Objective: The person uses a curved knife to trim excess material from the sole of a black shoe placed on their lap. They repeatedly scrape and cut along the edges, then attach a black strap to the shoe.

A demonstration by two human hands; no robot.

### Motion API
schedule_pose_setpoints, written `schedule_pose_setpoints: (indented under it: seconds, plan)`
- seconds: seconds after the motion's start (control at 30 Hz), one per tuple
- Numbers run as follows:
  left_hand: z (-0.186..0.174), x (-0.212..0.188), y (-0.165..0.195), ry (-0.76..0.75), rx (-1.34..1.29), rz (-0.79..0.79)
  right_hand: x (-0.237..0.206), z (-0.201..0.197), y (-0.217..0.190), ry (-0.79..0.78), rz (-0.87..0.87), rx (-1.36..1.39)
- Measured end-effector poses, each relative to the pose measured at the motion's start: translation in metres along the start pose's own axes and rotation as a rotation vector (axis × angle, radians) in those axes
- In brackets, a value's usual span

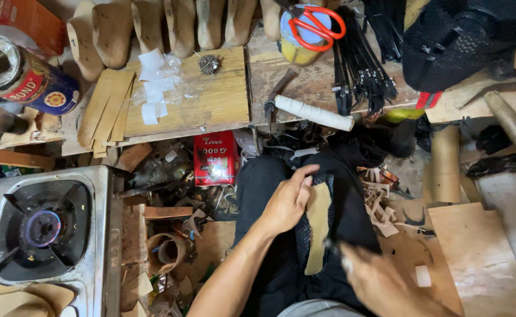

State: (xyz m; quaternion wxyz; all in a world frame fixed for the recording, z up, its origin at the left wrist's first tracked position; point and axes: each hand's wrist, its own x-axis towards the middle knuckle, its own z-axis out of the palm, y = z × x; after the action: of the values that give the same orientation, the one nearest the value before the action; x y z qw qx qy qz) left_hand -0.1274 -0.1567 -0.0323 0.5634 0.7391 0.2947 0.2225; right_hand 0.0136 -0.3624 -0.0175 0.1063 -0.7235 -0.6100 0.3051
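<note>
My left hand (289, 199) presses on a black mesh shoe upper (302, 232) that lies across my lap, thumb and fingers pinching its top edge. A tan insole-shaped strip (318, 226) lies lengthwise on that upper. My right hand (381, 279) is blurred at the lower right, touching the lower end of the piece; whether it holds a tool I cannot tell. My black trousers (258, 194) fill the space beneath.
A lit gas stove (44, 226) sits at left. On the wooden bench (211, 100) lie a hammer with white-wrapped handle (310, 111), black straps (360, 64), tan strips (105, 108) and orange-handled scissors (316, 26) on a tin. Wooden shoe lasts (164, 26) line the back. Scraps and a red packet (215, 157) litter the floor.
</note>
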Motion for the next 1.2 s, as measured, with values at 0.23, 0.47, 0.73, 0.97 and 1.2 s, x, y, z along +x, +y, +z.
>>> schedule_pose_setpoints:
  seconds: [0.23,0.47,0.73,0.97,1.2]
  plan:
    - [0.013,0.018,-0.026,0.040,-0.071,-0.121,0.061,-0.067,-0.023,0.318,-0.259,-0.185]
    - [0.030,0.009,-0.019,0.033,-0.107,-0.053,0.189,-0.140,-0.070,0.914,-0.487,-0.604]
    - [0.011,0.010,-0.029,0.028,-0.159,-0.048,0.144,-0.116,-0.065,0.657,-0.390,0.234]
    - [0.002,0.022,-0.038,-0.019,-0.177,-0.183,0.082,-0.024,-0.008,0.665,-0.149,0.159]
    - [0.021,0.022,-0.028,-0.028,-0.258,-0.127,0.042,-0.027,0.000,0.684,0.049,0.590]
